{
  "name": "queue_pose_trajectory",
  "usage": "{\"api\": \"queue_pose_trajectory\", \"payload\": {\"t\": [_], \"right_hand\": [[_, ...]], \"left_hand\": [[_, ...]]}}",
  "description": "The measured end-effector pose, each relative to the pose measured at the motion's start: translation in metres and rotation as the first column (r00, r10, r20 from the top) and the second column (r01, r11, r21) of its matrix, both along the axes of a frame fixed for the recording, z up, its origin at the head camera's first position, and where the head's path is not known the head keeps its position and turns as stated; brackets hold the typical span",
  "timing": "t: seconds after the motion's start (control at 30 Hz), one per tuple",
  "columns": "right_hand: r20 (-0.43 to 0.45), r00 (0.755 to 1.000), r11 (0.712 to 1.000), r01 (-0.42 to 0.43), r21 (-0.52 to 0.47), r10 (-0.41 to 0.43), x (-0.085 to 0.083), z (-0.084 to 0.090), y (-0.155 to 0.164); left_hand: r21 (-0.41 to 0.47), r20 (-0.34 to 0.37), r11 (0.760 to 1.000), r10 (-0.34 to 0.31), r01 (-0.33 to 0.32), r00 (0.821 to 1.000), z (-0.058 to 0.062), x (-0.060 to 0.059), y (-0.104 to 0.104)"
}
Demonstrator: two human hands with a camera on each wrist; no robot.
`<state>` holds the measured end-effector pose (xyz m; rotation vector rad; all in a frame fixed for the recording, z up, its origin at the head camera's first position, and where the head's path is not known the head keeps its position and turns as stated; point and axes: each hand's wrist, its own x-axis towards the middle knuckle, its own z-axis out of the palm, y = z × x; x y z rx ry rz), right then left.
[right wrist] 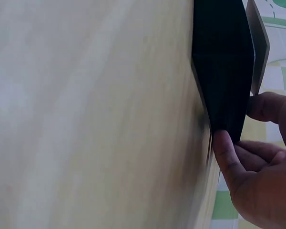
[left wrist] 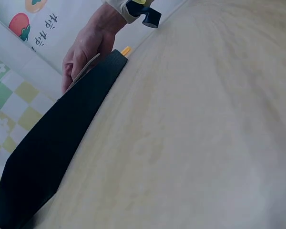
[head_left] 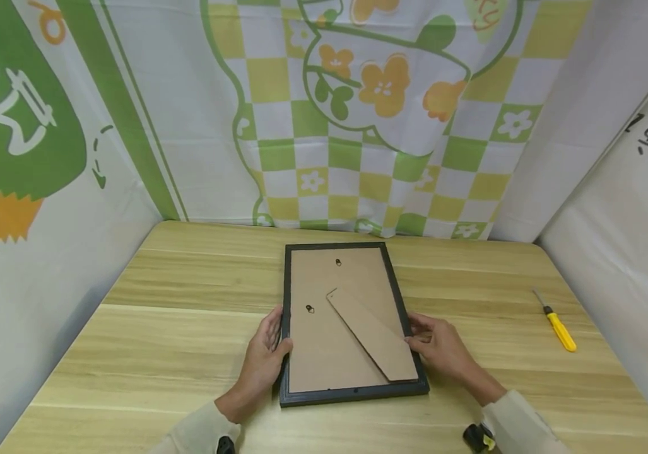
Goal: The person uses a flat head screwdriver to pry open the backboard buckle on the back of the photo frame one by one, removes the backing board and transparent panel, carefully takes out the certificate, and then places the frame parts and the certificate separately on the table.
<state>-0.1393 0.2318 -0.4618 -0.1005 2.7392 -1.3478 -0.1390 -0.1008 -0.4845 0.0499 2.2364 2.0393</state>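
Observation:
A black picture frame (head_left: 324, 353) lies back side up between my two hands, its brown backing board facing me. On the backing are a slanted easel stand (head_left: 377, 340) and two small hanging rings (head_left: 310, 309). My left hand (head_left: 263, 359) grips the left side, thumb on the top edge. At the right side, my right hand (head_left: 445, 353) holds the border, its thumb close by the stand's lower end. The right wrist view has the right hand's fingers (right wrist: 226, 148) at the frame's dark side, low by the tabletop. Only bits of the left hand enter the left wrist view.
To the right on the wooden table (head_left: 187, 340) lies a screwdriver (head_left: 560, 331) with a yellow handle, its shaft pointing away. Printed cloth (head_left: 369, 176) hangs behind the table, and white sheets with drawings stand at both sides.

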Motion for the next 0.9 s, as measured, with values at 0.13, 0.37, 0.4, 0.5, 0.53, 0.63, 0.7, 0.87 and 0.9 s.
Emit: {"api": "queue_pose_trajectory", "payload": {"t": [0.13, 0.37, 0.4, 0.5, 0.53, 0.63, 0.7, 0.87, 0.9], "right_hand": [[-0.004, 0.998, 0.998, -0.059, 0.015, 0.060, -0.004, 0.001, 0.009], [0.031, 0.980, 0.981, -0.196, 0.003, 0.196, -0.014, 0.004, 0.025], [0.031, 0.975, 0.976, -0.220, 0.009, 0.219, -0.016, 0.004, 0.028], [0.045, 0.959, 0.959, -0.282, 0.030, 0.280, -0.023, 0.007, 0.037], [0.051, 0.953, 0.953, -0.302, 0.035, 0.300, -0.026, 0.008, 0.040], [0.070, 0.932, 0.933, -0.359, 0.035, 0.356, -0.034, 0.011, 0.047], [0.080, 0.917, 0.918, -0.395, 0.029, 0.391, -0.039, 0.013, 0.051], [0.120, 0.894, 0.899, -0.437, 0.016, 0.432, -0.050, 0.016, 0.060], [0.129, 0.891, 0.898, -0.440, 0.014, 0.434, -0.052, 0.017, 0.062]], "left_hand": [[0.047, -0.004, 0.998, -0.037, 0.037, 0.999, 0.001, -0.004, -0.005], [0.077, -0.002, 0.996, -0.039, 0.039, 0.999, 0.002, -0.016, -0.016], [0.079, -0.001, 0.996, -0.038, 0.038, 0.999, 0.003, -0.018, -0.017], [0.092, 0.010, 0.995, -0.036, 0.035, 0.999, 0.004, -0.021, -0.021], [0.103, 0.017, 0.994, -0.035, 0.033, 0.999, 0.004, -0.022, -0.023], [0.117, 0.033, 0.993, -0.029, 0.025, 0.999, 0.005, -0.025, -0.026], [0.114, 0.035, 0.993, -0.007, 0.003, 0.999, 0.007, -0.027, -0.029], [0.071, 0.026, 0.995, 0.074, -0.076, 0.997, 0.010, -0.036, -0.037], [0.055, 0.022, 0.995, 0.086, -0.087, 0.996, 0.011, -0.038, -0.038]]}}
